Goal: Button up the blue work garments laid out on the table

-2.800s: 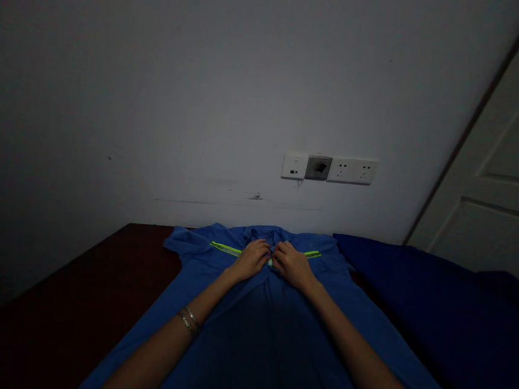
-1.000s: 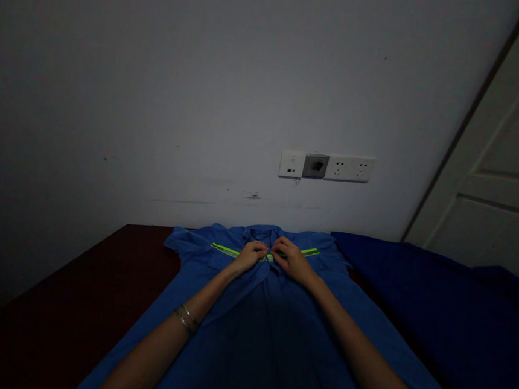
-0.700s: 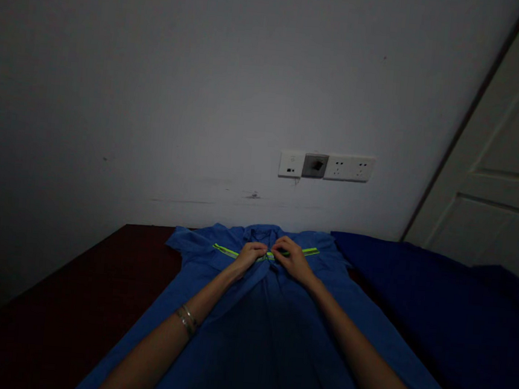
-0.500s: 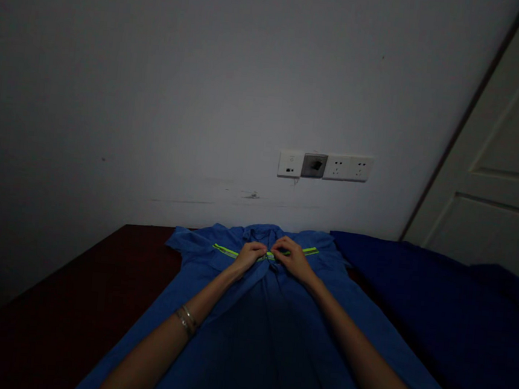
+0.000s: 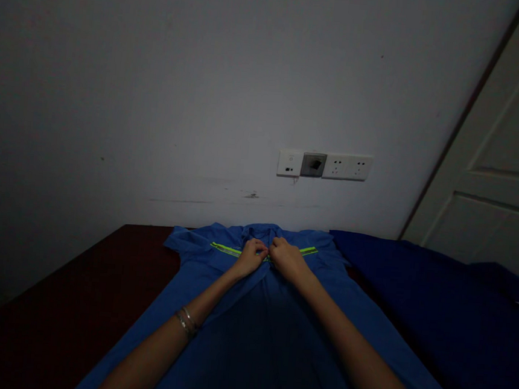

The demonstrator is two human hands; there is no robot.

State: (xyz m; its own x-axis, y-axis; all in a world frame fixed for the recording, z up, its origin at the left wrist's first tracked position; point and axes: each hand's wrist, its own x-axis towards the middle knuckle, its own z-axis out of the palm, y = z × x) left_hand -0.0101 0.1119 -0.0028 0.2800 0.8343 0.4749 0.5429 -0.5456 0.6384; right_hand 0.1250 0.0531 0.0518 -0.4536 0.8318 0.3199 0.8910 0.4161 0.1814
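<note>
Bracelets (image 5: 190,317): around the left forearm, back from the fingers toward the camera.
Short-sleeved work shirt (image 5: 223,300): front up on the bench (image 5: 139,269), under the fingers and running back toward the person, presumably spread so that both hands reach its front opening.
Dark blue cloth (image 5: 431,306): right of the fingers, alongside the shirt, probably set there to leave the shirt lying flat.
Left hand (image 5: 249,259): fingers pinched together on the shirt at its front opening, seemingly to steady the edge.
Right hand (image 5: 286,260): just beside, fingers curled down and apparently gripping the opposite edge; their tips are hidden, so any small part between them cannot be told.
Reflective stripe (image 5: 225,249): yellow-green, showing left and right of the fingers, its middle mostly covered by them.
Collar (image 5: 261,227): just beyond the fingers, toward the wall (image 5: 182,91).
Wall sockets (image 5: 325,165): beyond the fingers and slightly right.
Panelled door (image 5: 505,186): far right of the fingers.
</note>
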